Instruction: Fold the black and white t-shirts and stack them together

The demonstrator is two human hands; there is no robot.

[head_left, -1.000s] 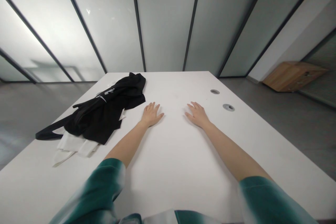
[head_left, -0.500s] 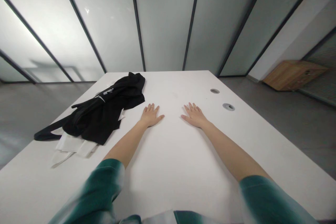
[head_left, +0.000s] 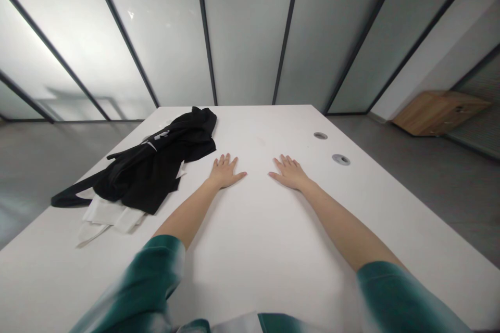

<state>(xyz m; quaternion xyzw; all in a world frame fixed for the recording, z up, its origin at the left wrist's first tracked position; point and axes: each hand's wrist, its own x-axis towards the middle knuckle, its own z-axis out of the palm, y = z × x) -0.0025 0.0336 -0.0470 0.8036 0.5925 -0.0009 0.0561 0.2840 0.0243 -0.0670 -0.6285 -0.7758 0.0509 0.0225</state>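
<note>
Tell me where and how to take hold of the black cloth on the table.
Pinch the black cloth by its far right edge, coming from the right with the left hand. That edge spreads out toward the hand, which lies open, palm down, just beside it. The near part looks a poorer choice: white cloth shows beneath it and might come along.

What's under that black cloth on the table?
White material sticks out from the near edge of the black cloth, and a small white bit shows at its right. Whatever else lies beneath is covered and can't be seen.
</note>
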